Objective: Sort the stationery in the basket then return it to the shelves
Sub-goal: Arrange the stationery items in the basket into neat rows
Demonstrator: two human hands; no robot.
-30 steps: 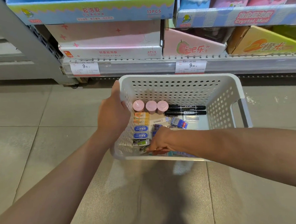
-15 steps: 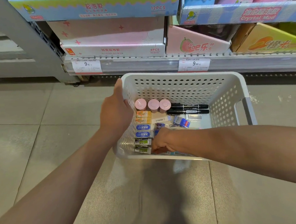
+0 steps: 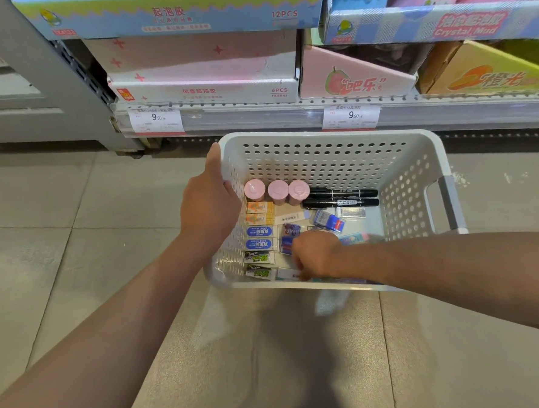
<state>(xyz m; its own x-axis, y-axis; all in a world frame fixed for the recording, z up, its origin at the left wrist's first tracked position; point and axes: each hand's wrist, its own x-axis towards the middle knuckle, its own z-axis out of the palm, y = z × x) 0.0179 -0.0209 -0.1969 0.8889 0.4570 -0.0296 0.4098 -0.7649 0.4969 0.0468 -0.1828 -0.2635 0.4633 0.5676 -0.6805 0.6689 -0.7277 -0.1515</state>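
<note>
Meanwhile the right hand works low in the near corner of the white basket, its curled fingertips down on a small white packet against the front wall; whether they have pinched it or only press it cannot be told. A second ago that hand sat a shade nearer the left-hand column of erasers, so it has shifted slightly right, and the column now shows two green-labelled pieces at its near end, which suggests sorting continues with nothing yet returned to the shelf. The left hand clamps the basket's left rim, thumb inside the wall, keeping it steady above the tiled floor. Three pink-capped tubes and two black markers line the far side; loose items lie between.
</note>
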